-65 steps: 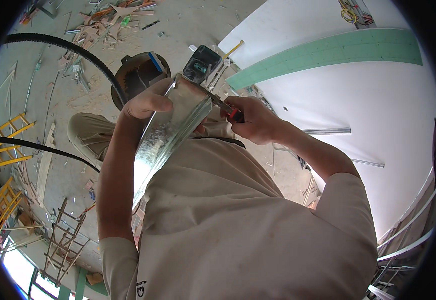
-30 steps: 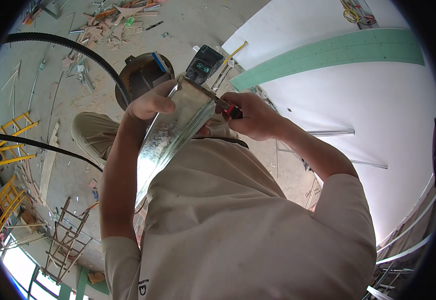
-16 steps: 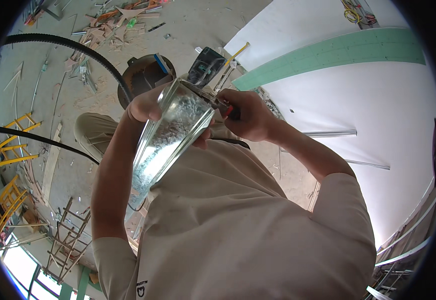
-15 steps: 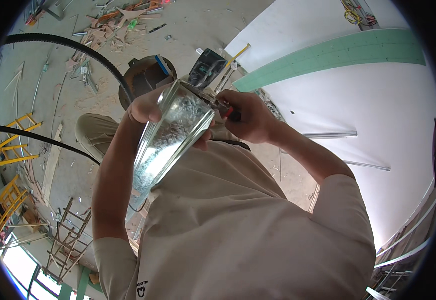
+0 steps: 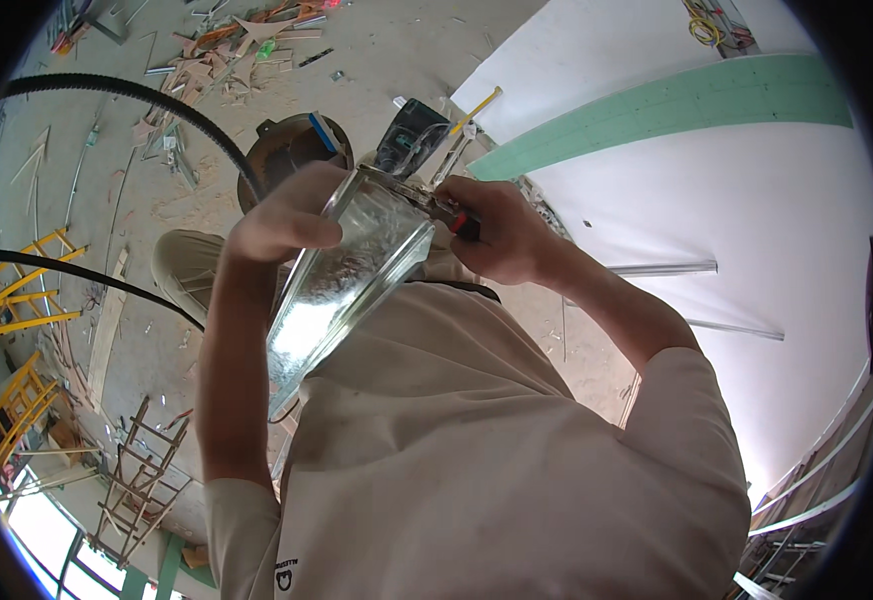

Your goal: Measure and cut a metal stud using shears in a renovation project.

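A shiny galvanised metal channel [image 5: 342, 270] slants in front of my body, its far end up by my hands and its near end against my shirt. My left hand [image 5: 282, 215], slightly blurred, is at the channel's left edge. Its thumb lies over the inner side, and the other fingers are mostly hidden beyond the edge. My right hand [image 5: 502, 228] is closed around the red and black handles of a hand tool, seemingly snips [image 5: 447, 212]. The tool's metal head meets the far right corner of the channel; its jaws are hard to make out.
Beyond my hands stand a round dark bucket [image 5: 279, 150] and a black tool case [image 5: 412, 135]. Black corrugated hoses [image 5: 157, 97] arc in from the left. White board with a green strip [image 5: 657, 105] spans the right. Wood scraps [image 5: 247, 40] litter the far floor; yellow ladders [image 5: 22, 280] stand left.
My left hand has moved up and left along the channel; its fingertips, which showed beneath the right edge, no longer show there. My right hand and the tool have barely moved.
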Demonstrator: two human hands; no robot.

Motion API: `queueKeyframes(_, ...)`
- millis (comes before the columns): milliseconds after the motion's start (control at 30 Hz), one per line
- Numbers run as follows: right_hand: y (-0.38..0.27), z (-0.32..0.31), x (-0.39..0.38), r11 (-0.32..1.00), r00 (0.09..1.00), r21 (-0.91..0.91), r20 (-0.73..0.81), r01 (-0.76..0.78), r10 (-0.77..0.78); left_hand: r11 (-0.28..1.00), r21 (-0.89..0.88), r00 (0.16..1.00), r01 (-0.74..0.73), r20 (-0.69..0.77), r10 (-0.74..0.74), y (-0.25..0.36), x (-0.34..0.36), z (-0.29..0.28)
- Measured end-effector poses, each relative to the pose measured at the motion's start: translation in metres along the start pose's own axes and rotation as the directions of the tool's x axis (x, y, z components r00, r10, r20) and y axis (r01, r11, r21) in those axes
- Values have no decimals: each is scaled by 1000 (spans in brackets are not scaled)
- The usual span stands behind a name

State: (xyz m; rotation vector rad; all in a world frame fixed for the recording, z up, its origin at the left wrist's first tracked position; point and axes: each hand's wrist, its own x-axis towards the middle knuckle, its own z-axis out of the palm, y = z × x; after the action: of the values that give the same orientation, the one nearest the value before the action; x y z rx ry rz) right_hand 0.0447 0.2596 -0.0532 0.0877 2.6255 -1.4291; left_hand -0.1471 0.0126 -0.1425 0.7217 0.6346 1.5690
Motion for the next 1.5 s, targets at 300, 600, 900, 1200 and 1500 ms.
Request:
queueKeyframes(300,14,2,12,993,992,-36,-63,111,-113,569,699,685,433,-666,297,41,6,157)
queueKeyframes(600,-5,-22,-12,998,994,-57,-104,35,-41,920,379,910,101,-409,68,49,10,98)
queueKeyframes(900,-15,-49,-35,950,953,-69,-18,-303,303,996,64,964,57,-265,-38,9,45,78)
queueKeyframes(1200,-7,-59,-35,938,960,-218,6,-270,278,989,83,977,121,-189,-104,8,49,73)
queueKeyframes(1500,-3,-61,-35,960,980,-204,11,-191,197,997,-35,979,75,-188,-81,13,49,86)
